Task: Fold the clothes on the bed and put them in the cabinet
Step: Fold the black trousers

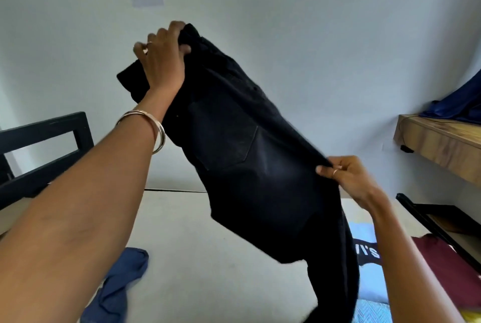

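Left forearm: nearest the lens, it ran up from the lower left, two metal bangles (153, 130) at the wrist.
Left hand (161, 60): raised high, fingers curled over the top of the black jeans (247, 166), bunching one corner of the waistband; how deep the thumb sat in the cloth I could not tell.
Right hand (348, 177): lower and out to my right, fingertips and thumb pinching the opposite edge of the jeans, a ring showing on one finger.
Jeans, position: held in the air above the bed (197, 244), back pocket facing me, the legs hanging down past my right arm towards the mattress.
Long axis: the waist edge between my hands sloped from upper left to lower right; the legs trailed downward and out of view at the bottom edge.
Nearer hand: my right sat closer to the bed, so as I judged it, the left had to come down or across to bring the two sides together.
Fold ahead: I judged the legs needed laying one on the other lengthwise first.
Still on the bed: a blue garment (117, 283) at lower left, a light-blue printed T-shirt (367, 255) and a maroon garment (447, 268) at lower right.
Cabinet: not identifiable in view; a wooden shelf (440, 143) hung on the right wall.
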Demonstrator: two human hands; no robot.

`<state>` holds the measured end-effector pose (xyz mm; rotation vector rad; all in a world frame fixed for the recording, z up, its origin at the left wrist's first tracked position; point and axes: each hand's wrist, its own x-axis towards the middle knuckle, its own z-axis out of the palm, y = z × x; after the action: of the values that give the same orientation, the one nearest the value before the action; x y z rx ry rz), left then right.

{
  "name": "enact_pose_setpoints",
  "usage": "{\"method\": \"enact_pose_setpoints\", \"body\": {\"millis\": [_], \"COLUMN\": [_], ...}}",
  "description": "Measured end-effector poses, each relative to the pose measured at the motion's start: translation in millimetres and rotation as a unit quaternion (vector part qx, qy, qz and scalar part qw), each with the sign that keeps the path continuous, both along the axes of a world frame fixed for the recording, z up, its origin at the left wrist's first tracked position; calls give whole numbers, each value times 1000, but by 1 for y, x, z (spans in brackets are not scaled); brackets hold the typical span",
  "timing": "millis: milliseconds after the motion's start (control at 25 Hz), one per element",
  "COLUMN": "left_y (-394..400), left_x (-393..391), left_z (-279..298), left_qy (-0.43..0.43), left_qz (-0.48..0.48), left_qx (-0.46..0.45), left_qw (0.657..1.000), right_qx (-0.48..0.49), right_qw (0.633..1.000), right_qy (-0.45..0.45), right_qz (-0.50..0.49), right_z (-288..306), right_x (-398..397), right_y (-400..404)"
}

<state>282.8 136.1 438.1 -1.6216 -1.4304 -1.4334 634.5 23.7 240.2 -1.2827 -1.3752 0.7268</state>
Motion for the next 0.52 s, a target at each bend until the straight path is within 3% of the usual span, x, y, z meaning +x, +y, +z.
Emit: {"method": "enact_pose_setpoints", "body": {"millis": [80, 160, 320, 440, 520], "left_y": [6, 13, 35, 31, 23], "left_x": [-1, -5, -49, -92, -128], "left_z": [-19, -44, -97, -143, -192], "left_qy": [-35, -69, -210, -357, -458], "left_qz": [-44, -86, -215, -322, -318], "left_qx": [-62, -103, -146, -150, -135], "left_qw": [996, 989, 942, 864, 819], "right_qx": [-104, -125, 61, 141, 154], "right_qw": [993, 986, 959, 957, 955], "right_qy": [-60, -75, -160, -152, -205], "right_qz": [0, -83, -225, -204, -150], "right_z": [-37, -67, -70, -80, -114], "right_x": [0, -7, -33, -57, -88], "right_y": [15, 27, 27, 10, -3]}}
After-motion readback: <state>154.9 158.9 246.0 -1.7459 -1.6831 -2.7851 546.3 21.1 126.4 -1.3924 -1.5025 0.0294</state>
